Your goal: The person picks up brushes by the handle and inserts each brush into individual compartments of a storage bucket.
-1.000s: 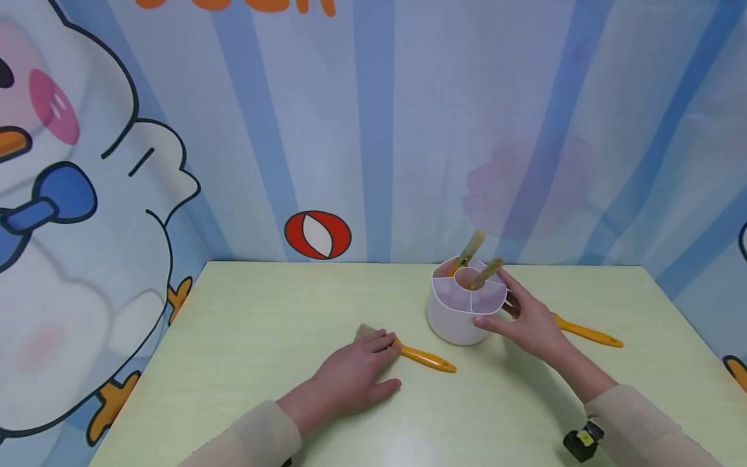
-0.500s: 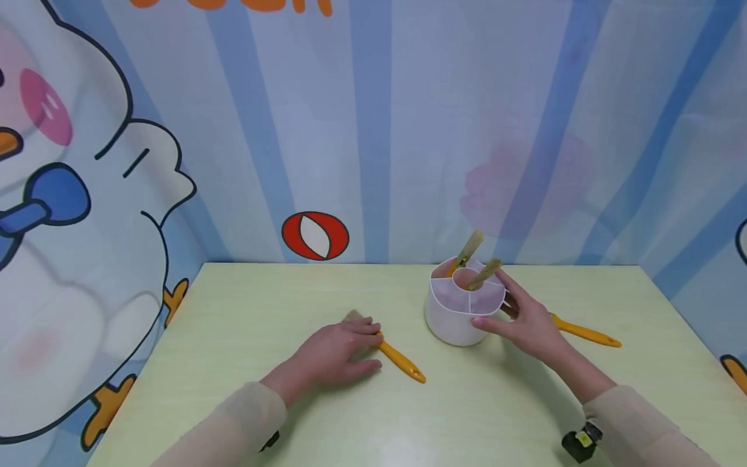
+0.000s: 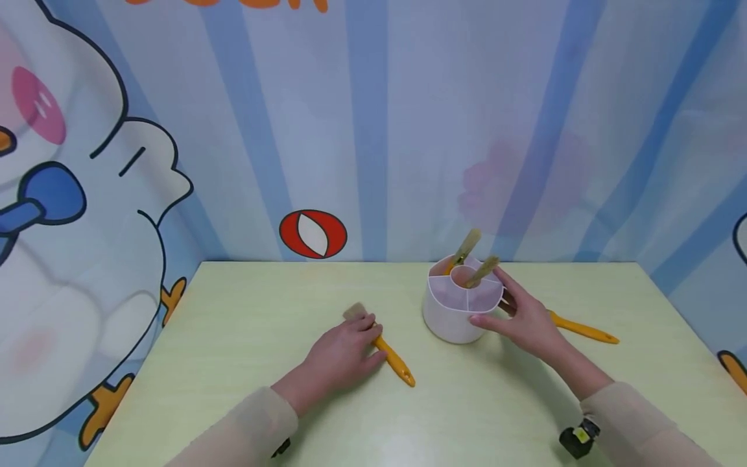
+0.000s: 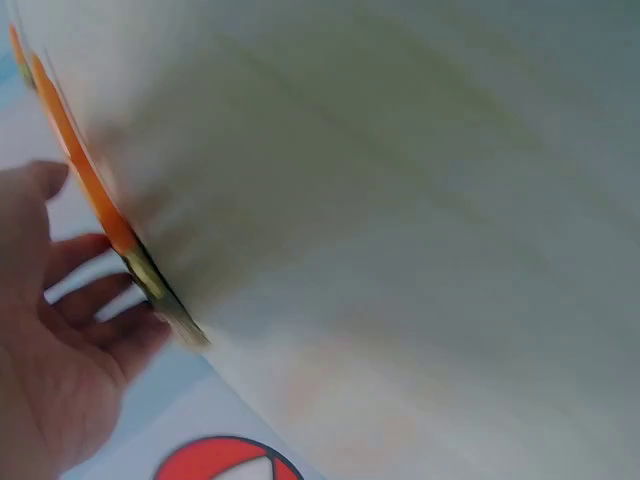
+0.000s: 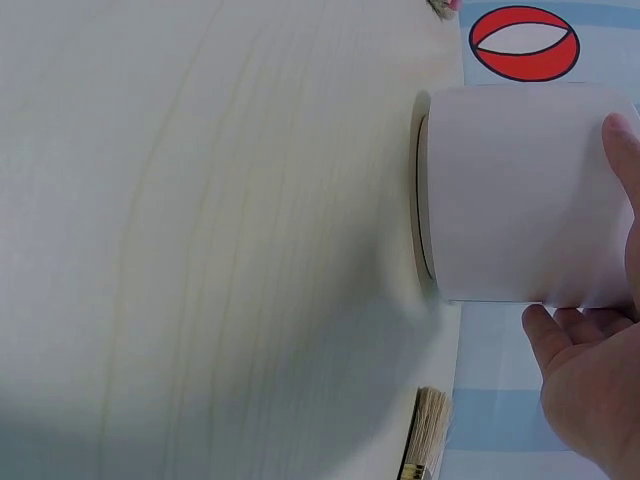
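Since the left hand (image 3: pixel 341 357) is right on it, the key thing here is the flat tan-bristled brush with a glossy yellow-orange handle (image 3: pixel 397 364) lying on the pale wood-grain table (image 3: pixel 262 311). It's just past the palm at about 1 o'clock, long axis slanted, bristles toward 11 and handle end toward 5. Fingers look spread with their tips touching it, thumb by the handle; honestly can't tell if that's a real pinch. The round, pale lilac plastic caddy with dividers (image 3: pixel 446 324) sits upright around 2 o'clock from that hand, well apart, so the brush's handle end points off below it. Right hand (image 3: pixel 528 324) grips the caddy's 4 o'clock side, thumb on the near wall, so the left is clearly the nearer hand. Two similar brushes (image 3: pixel 467 246) stand tilted inside, bristles up.
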Motion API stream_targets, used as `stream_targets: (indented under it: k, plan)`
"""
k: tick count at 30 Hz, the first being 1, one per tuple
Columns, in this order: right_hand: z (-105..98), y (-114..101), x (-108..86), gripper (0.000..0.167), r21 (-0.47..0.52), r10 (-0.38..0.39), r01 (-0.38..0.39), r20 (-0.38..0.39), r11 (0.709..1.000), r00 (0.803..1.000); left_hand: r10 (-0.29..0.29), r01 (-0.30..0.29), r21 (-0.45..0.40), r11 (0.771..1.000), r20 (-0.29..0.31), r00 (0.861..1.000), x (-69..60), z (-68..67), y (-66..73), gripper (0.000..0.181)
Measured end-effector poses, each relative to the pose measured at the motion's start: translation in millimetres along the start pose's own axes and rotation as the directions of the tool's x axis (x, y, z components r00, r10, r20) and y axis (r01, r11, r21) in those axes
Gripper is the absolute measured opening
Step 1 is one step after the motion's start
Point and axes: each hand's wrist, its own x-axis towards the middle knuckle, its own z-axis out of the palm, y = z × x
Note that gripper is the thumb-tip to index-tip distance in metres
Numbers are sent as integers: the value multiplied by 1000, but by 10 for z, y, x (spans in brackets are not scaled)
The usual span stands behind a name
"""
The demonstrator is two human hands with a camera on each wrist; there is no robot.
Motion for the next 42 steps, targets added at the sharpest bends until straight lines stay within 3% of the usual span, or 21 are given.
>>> stream_targets:
  k: [5,10,13,16,19,22,26,36,42]
  plan:
    - [-10,-10,7,111,-1,1,-1,-3,1000,1000,100,-99,-14,995,62,993,55,-54,-167,50]
    - [6,-1,7,112,4,10,-10,-2,1000,1000,120,-118,-25,993,89,989,93,-71,-240,51]
    - [13,7,9,112,4,6,-6,-4,1000,1000,80,-78,-29,996,43,996,79,-57,-203,54]
    - [9,4,6,112,6,-1,1,-6,1000,1000,-35,34,-41,999,-15,999,42,-57,-86,59]
    - [-8,4,-2,111,7,-1,1,-13,1000,1000,-158,156,-65,986,-30,987,-2,-70,74,67]
    - [-20,12,-7,110,11,-1,2,-19,1000,1000,-224,223,-73,972,-13,974,-33,-49,195,75]
    - [3,24,7,111,16,-10,10,-9,1000,1000,-236,235,-67,970,0,972,-36,23,220,80]
    - [22,18,14,111,9,-8,8,-11,1000,1000,-185,188,-62,980,52,981,45,16,10,79]
    - [13,-4,4,111,10,-2,2,-1,1000,1000,-253,253,-91,963,13,967,23,24,31,95]
